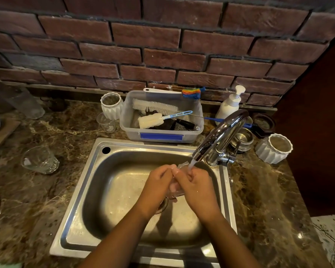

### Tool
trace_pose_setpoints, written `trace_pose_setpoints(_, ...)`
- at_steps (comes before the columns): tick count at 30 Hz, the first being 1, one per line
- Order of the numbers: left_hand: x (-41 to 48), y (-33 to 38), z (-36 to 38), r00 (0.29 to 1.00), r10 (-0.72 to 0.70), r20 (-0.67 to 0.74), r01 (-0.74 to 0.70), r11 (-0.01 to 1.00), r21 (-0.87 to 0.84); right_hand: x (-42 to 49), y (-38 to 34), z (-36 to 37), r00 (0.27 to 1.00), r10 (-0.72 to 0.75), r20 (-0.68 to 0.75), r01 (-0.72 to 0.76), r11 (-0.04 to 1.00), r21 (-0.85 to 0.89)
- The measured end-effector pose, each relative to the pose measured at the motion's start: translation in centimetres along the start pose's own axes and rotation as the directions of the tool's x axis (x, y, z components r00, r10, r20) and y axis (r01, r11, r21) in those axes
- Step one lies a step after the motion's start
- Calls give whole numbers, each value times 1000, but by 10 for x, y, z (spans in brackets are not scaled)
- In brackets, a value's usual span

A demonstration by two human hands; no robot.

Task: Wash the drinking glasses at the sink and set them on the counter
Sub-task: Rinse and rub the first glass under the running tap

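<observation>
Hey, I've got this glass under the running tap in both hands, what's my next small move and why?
Probably turn the glass a little in your grip. The stream from the tap lands near its upper rim, and your left hand and right hand both wrap its body over the sink, so turning should bring other sides under water.

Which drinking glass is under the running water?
The glass that the left hand and right hand hold; the faceted glass and the small glass stand on the counter.

red brick wall (162, 35) | brown marbled counter (269, 200) | dark wood panel (317, 132), right | pale tile floor (332, 240)
</observation>
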State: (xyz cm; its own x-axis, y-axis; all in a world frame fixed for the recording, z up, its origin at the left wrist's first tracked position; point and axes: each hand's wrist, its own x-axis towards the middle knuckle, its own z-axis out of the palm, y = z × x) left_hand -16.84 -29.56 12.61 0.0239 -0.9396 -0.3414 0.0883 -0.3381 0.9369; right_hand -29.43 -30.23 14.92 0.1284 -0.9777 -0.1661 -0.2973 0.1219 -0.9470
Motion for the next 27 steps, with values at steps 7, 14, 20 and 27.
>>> trace_pose_setpoints(7,-4,10,2,833,-279,477,435,863,-255,19,-9,-16,999,-28,41,28,1000,-3)
trace_pose_setpoints(14,6,2,12,913,-342,224,407,702,-585,13,-6,13,990,-57,-129,24,970,-242)
trace_pose_setpoints(20,-1,-1,10,922,-327,208,383,697,-606,14,-1,24,992,-123,5,110,868,-484)
trace_pose_setpoints(27,0,-4,3,909,-378,178,412,741,-530,41,3,6,970,231,-80,-218,965,144)
